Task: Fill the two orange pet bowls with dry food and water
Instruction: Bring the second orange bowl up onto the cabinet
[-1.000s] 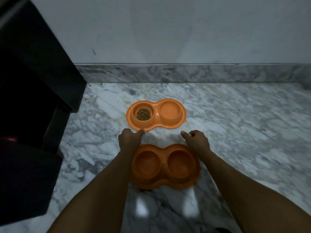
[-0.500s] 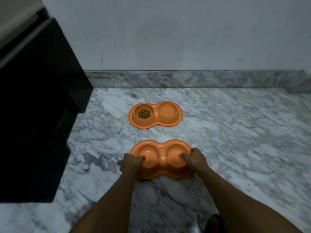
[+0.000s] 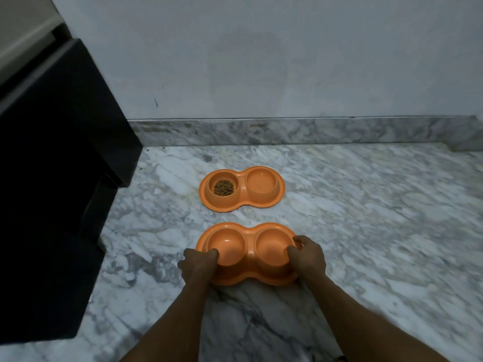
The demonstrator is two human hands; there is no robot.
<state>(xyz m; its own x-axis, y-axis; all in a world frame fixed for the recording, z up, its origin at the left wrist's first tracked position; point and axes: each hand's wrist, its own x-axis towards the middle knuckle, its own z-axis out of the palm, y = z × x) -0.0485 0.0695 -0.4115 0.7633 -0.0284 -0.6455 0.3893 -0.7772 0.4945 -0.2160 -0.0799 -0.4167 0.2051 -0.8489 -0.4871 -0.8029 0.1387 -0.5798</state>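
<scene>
The near orange double bowl [image 3: 247, 253] sits low over the marble floor [image 3: 366, 231], both its wells bare. The left hand [image 3: 198, 265] grips its left end, thumb hooked over the rim into the left well, the other fingers curled beneath the edge. The right hand [image 3: 308, 257] grips the right end the same way, its fingers [image 3: 300, 240] curled round the rim. Whether the bowl rests on the floor or is just lifted is hard to tell. Beyond it, apart and nearer the wall [image 3: 287, 61], lies the far orange double bowl [image 3: 241, 202]: dry food [image 3: 224, 187] in its left well, the right well possibly holding water. A black cabinet [image 3: 52, 178] stands at the left.
</scene>
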